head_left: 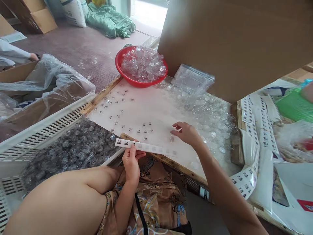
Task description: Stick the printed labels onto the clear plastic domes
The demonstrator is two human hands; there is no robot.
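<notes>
My left hand (132, 163) pinches a white strip of panda stickers (151, 148) between thumb and fingers, over the near wooden edge of the tray. Dark panda prints show at the strip's left end; its right part looks bare or faint. Above the white tray surface (149, 107), my right hand (187, 132) is held with bent fingers apart, and nothing shows between them. Just under its fingertips lies a clear round piece (172, 139). Many clear round pieces (207, 111) spread over the tray's right side. Small panda prints (123, 126) dot the left side.
A red basin (141, 84) heaped with clear pieces stands at the tray's far edge, beside a clear plastic bag (193, 78). A white crate (49, 122) holds dark-looking pieces at left. Sticker sheets (266, 130) lie right. Cardboard (232, 42) rises behind. Another person's sleeve (14, 52) shows far left.
</notes>
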